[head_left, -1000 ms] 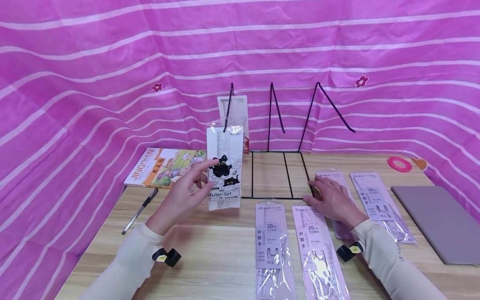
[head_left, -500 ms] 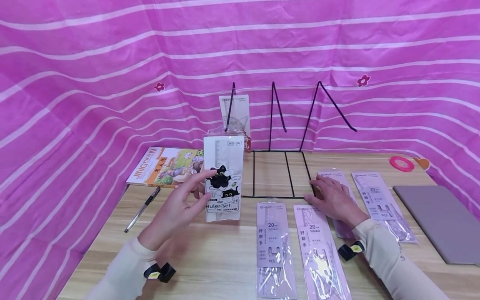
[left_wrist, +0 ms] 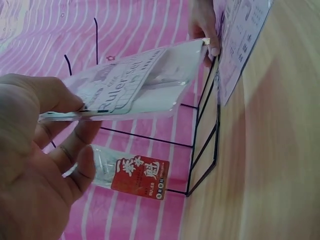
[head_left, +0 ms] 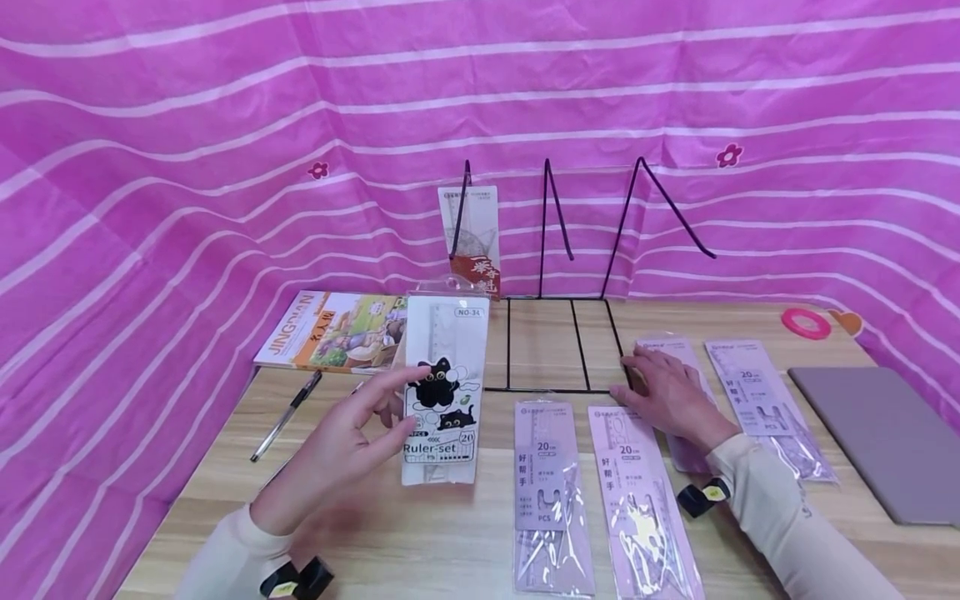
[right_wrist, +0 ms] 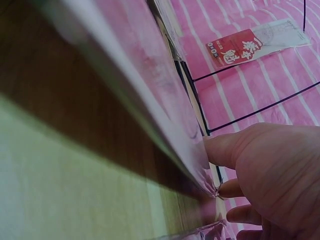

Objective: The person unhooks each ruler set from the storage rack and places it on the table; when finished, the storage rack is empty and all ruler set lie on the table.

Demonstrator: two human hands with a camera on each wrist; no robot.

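Observation:
My left hand (head_left: 337, 446) pinches a white ruler-set pack (head_left: 450, 333) printed with black cats, held upright in front of the black wire rack (head_left: 547, 390). In the left wrist view, the thumb lies on the pack's printed face and the fingers behind it. Another ruler pack (head_left: 480, 271), white with a red lower part, hangs at the rack's left hook, apart from the held one. My right hand (head_left: 675, 400) grips the rack's base at its front right corner, over a purple ruler pack (head_left: 693, 454) that it partly covers.
Two purple ruler packs (head_left: 553, 500) lie in front of the rack; one more (head_left: 768, 408) lies at the right. Beyond it is a grey flat laptop-like slab (head_left: 877, 442). At left are a book (head_left: 322, 333) and a pen (head_left: 287, 415). A pink ring (head_left: 806, 323) lies back right.
My left hand has drawn the cat-printed ruler-set pack off the left hook, toward me and downward. More of the red pack behind now shows. The right hand stays at the rack's corner.

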